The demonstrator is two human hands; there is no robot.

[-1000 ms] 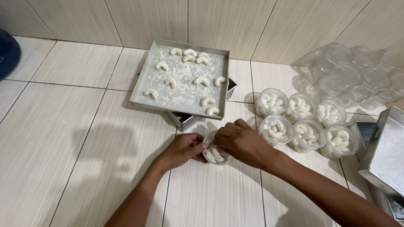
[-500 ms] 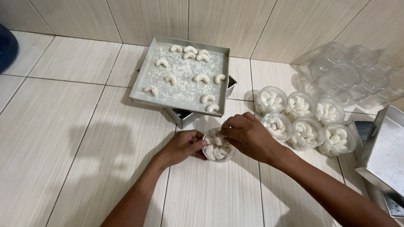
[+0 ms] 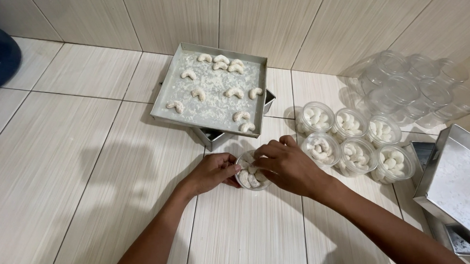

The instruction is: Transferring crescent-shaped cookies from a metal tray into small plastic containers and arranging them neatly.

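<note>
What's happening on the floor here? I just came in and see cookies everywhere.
A person is filling a small clear tub with crescent cookies. The left hand steadies the tub while the right hand sets cookies inside it. Behind it, a metal tray dusted with white powder holds about a dozen more cookies. To the right stand six filled tubs, with a stack of empty clear containers beyond them.

The right hand (image 3: 290, 166), which covered the small clear jar (image 3: 252, 176) a second ago, now sits further right. The crescent cookies (image 3: 248, 177) inside are exposed.
</note>
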